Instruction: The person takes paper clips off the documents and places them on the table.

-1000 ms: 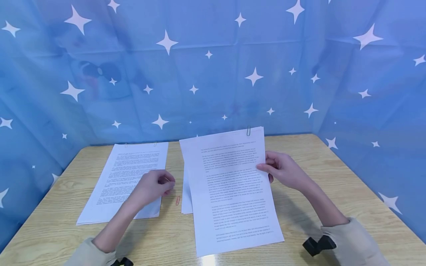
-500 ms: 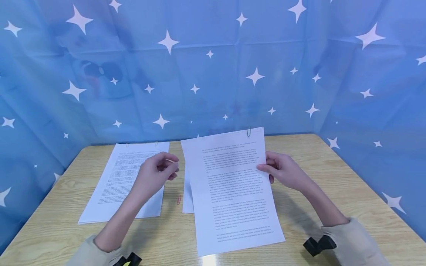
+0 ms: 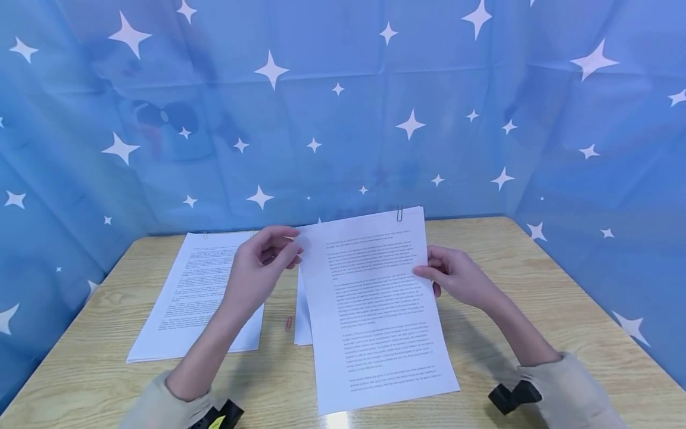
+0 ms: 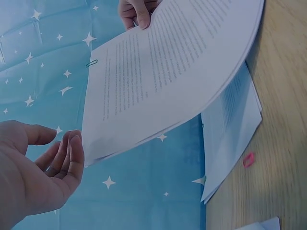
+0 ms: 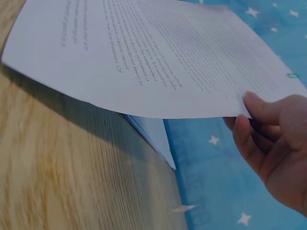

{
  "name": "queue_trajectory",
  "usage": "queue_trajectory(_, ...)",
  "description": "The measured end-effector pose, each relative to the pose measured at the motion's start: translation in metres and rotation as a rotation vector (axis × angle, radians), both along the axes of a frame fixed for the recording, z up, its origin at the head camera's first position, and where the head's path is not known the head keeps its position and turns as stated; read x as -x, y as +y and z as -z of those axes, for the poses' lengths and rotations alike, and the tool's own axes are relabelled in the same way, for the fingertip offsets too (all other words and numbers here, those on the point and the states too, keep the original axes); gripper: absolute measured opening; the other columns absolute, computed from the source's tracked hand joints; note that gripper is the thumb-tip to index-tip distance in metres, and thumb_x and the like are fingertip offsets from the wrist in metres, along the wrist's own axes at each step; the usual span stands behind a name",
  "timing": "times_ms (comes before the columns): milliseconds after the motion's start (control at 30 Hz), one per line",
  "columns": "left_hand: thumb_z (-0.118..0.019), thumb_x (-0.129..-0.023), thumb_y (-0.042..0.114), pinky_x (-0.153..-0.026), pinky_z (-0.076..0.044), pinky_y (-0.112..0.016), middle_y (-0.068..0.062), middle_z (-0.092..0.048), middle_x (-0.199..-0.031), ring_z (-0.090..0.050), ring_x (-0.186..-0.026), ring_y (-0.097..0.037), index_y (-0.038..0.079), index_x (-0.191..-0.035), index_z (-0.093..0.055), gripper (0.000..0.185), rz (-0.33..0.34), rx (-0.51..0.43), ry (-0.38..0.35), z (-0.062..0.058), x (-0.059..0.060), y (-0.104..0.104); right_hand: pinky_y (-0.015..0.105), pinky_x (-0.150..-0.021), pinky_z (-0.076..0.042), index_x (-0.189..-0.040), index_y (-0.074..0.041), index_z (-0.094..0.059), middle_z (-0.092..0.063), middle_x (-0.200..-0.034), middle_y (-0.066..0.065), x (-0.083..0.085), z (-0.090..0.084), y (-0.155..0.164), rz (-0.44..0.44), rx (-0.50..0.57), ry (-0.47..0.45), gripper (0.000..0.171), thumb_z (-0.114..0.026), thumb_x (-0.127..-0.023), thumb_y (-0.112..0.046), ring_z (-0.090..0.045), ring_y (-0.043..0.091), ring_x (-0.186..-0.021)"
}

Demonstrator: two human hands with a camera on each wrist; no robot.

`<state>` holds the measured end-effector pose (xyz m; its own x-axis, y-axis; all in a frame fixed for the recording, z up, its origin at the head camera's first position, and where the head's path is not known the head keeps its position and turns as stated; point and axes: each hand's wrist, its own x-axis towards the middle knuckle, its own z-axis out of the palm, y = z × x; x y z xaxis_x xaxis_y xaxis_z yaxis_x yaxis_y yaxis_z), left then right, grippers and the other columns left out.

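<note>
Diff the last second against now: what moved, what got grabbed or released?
The left hand rose off the left paper stack and moved up and right to the top left corner of the raised sheets; its fingers are at that corner, grip not clearly closed. Nothing released. Unchanged: the right hand pinches the sheets' right edge, the green clip stays on top, and the pink paper clip lies on the table.

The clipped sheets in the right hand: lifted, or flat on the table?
Lifted. The clipped sheets arch off the table, right hand pinching one edge; only the near end rests on the wood.
</note>
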<state>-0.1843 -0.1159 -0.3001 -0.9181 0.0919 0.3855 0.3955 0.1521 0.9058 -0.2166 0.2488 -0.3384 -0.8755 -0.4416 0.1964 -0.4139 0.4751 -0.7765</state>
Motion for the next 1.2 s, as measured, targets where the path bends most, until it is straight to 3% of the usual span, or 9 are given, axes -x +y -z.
queue_trajectory(367, -0.067, -0.097, 0.006, -0.083, -0.059, -0.032, -0.018, -0.071, -0.105, -0.070, -0.092, -0.032, 0.004, -0.129, -0.064, 0.032, 0.054, -0.036, 0.034, -0.012, 0.002, 0.020, 0.030, -0.050, -0.052, -0.109, -0.002, -0.064, -0.074, -0.086, 0.004, -0.001, 0.000, -0.002, -0.018, 0.012, -0.008, 0.011, -0.064, -0.100, -0.009, -0.059, 0.024, -0.054)
queue_trajectory(567, -0.064, -0.099, 0.008, -0.083, -0.059, -0.034, -0.016, -0.073, -0.107, -0.069, -0.095, -0.038, 0.006, -0.135, -0.061, 0.036, 0.096, -0.083, 0.001, -0.016, 0.005, 0.030, 0.030, -0.050, -0.052, -0.112, -0.001, -0.064, -0.074, -0.089, 0.005, -0.002, 0.000, -0.003, -0.035, 0.022, -0.006, 0.014, -0.063, -0.100, -0.008, -0.059, 0.025, -0.054)
queue_trajectory(900, -0.061, -0.101, 0.006, -0.085, -0.059, -0.037, -0.019, -0.072, -0.105, -0.070, -0.091, -0.026, 0.006, -0.140, -0.057, 0.039, 0.161, -0.156, -0.053, -0.017, 0.013, 0.044, 0.029, -0.049, -0.051, -0.113, -0.002, -0.064, -0.074, -0.088, 0.003, -0.003, 0.000, -0.006, -0.053, 0.015, 0.019, 0.014, -0.063, -0.100, -0.008, -0.058, 0.025, -0.054)
queue_trajectory(1200, -0.060, -0.101, 0.006, -0.086, -0.059, -0.037, -0.019, -0.071, -0.105, -0.069, -0.093, -0.028, 0.003, -0.140, -0.056, 0.039, 0.204, -0.169, -0.095, -0.017, 0.015, 0.059, 0.030, -0.050, -0.053, -0.112, -0.002, -0.065, -0.075, -0.090, 0.004, -0.006, -0.002, -0.009, -0.067, 0.025, 0.011, 0.014, -0.064, -0.100, -0.008, -0.061, 0.023, -0.056)
